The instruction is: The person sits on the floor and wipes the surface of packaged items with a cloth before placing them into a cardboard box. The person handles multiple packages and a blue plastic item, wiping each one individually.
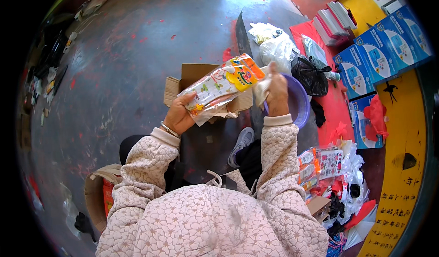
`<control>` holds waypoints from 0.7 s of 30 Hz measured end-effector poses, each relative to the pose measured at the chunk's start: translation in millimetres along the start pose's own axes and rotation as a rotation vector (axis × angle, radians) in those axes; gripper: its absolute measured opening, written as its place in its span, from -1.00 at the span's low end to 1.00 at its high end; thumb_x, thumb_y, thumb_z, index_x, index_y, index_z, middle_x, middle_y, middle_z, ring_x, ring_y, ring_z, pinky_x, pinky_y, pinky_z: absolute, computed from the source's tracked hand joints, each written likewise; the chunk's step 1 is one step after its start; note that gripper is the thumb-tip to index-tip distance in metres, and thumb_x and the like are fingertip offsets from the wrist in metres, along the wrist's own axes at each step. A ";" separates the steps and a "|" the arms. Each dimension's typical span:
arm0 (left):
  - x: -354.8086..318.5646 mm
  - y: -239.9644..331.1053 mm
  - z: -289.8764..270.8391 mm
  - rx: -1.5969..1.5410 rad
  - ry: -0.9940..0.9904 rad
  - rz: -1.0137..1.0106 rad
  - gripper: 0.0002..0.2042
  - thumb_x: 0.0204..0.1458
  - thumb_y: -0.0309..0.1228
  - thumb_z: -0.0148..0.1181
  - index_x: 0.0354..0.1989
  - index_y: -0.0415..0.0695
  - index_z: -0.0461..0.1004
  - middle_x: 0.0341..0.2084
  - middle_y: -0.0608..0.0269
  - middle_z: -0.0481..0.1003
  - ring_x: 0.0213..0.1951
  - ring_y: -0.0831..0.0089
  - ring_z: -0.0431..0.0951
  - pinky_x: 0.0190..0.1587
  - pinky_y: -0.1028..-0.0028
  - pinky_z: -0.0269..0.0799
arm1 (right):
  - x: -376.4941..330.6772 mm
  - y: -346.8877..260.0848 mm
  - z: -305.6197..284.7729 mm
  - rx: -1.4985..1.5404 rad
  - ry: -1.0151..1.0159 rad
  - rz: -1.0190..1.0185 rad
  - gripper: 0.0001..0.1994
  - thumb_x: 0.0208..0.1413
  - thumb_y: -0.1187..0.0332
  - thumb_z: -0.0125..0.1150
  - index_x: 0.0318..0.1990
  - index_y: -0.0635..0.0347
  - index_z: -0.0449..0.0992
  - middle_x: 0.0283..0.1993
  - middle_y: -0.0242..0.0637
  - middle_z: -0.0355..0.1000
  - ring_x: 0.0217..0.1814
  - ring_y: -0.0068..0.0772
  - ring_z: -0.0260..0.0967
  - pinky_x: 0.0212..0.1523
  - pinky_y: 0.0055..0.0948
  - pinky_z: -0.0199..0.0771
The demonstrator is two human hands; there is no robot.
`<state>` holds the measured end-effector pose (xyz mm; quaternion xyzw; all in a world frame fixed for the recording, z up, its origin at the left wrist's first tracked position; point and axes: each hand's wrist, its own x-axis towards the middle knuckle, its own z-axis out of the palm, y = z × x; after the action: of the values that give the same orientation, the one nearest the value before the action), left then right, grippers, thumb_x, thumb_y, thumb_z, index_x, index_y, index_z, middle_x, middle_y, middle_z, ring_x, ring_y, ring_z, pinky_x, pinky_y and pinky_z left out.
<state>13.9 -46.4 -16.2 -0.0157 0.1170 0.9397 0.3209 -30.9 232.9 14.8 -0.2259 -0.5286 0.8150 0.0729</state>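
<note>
A flat plastic packet (222, 85) is being held up between both hands, above an open cardboard box (192, 76) on the floor. The left hand (179, 113) is gripping its lower end; the right hand (275, 91) is clenched around a white wrapper at the upper end. It is judged light, limp, slippery; best pinched at the sealed edges.

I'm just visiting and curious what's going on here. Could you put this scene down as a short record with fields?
Left hand: holds the lower end of a clear plastic packet with colourful printing
Right hand: grips the packet's upper end, with something white in the hand
Beneath the packet: open cardboard box
Behind right hand: purple plastic basin
Right side: blue boxes, black bag
Surface: grey floor
</note>
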 end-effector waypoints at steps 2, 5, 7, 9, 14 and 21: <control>1.7 -0.2 -6.3 0.028 -0.016 0.005 -0.52 0.03 -0.52 -0.01 0.14 -0.38 0.10 0.08 -0.18 0.24 0.10 0.04 0.31 0.17 0.14 0.22 | -5.0 -11.5 1.4 0.021 0.170 -0.370 -0.77 0.11 0.31 0.12 -0.27 0.36 0.40 -0.40 -0.24 0.41 -0.47 -0.44 0.39 -0.45 -0.48 0.44; 4.3 -1.4 -5.6 0.071 0.004 -0.008 -0.53 0.01 -0.56 -0.02 0.13 -0.40 0.11 0.06 -0.18 0.26 0.09 0.04 0.32 0.17 0.15 0.24 | -17.4 -16.6 14.0 -0.355 0.270 -0.869 -0.85 0.05 0.40 0.12 -0.30 0.33 0.42 -0.34 -0.17 0.41 -0.34 -0.35 0.39 -0.31 -0.44 0.39; 3.3 -3.9 -4.3 0.099 0.007 -0.030 -0.53 -0.01 -0.58 -0.03 0.13 -0.39 0.11 0.06 -0.16 0.26 0.09 0.06 0.32 0.16 0.17 0.25 | -36.5 -8.8 38.5 -0.749 0.167 -1.030 -0.86 0.02 0.43 0.12 -0.30 0.31 0.43 -0.30 -0.13 0.41 -0.26 -0.28 0.39 -0.23 -0.40 0.36; 7.5 -7.9 1.7 0.139 -0.035 -0.075 -0.52 -0.02 -0.60 -0.03 0.14 -0.37 0.10 0.07 -0.15 0.26 0.09 0.07 0.32 0.16 0.18 0.26 | -26.9 16.3 44.1 -0.897 0.076 -1.061 -0.88 0.00 0.46 0.15 -0.28 0.24 0.44 -0.37 -0.31 0.40 -0.35 -0.52 0.36 -0.31 -0.48 0.38; 10.7 -9.5 -8.2 0.281 0.052 -0.048 -0.55 -0.06 -0.62 -0.01 0.09 -0.34 0.17 0.02 -0.07 0.31 0.05 0.12 0.37 0.12 0.21 0.31 | -66.4 57.6 86.8 -0.444 -0.493 -0.393 -0.85 -0.01 0.42 0.17 -0.27 0.23 0.45 -0.38 -0.38 0.39 -0.30 -0.60 0.32 -0.29 -0.57 0.35; 3.9 2.6 -18.1 0.315 0.109 -0.025 -0.56 -0.11 -0.65 -0.01 0.04 -0.35 0.23 -0.08 -0.02 0.40 -0.03 0.20 0.43 0.06 0.26 0.36 | -48.9 3.3 48.6 -0.333 -0.423 -0.594 -0.92 0.02 0.50 0.07 -0.31 0.24 0.44 -0.32 -0.31 0.43 -0.32 -0.40 0.37 -0.25 -0.45 0.41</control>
<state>8.4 -50.2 -33.7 -0.0178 0.2799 0.9034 0.3243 -8.7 173.8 42.6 0.1007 -0.6992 0.6901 0.1573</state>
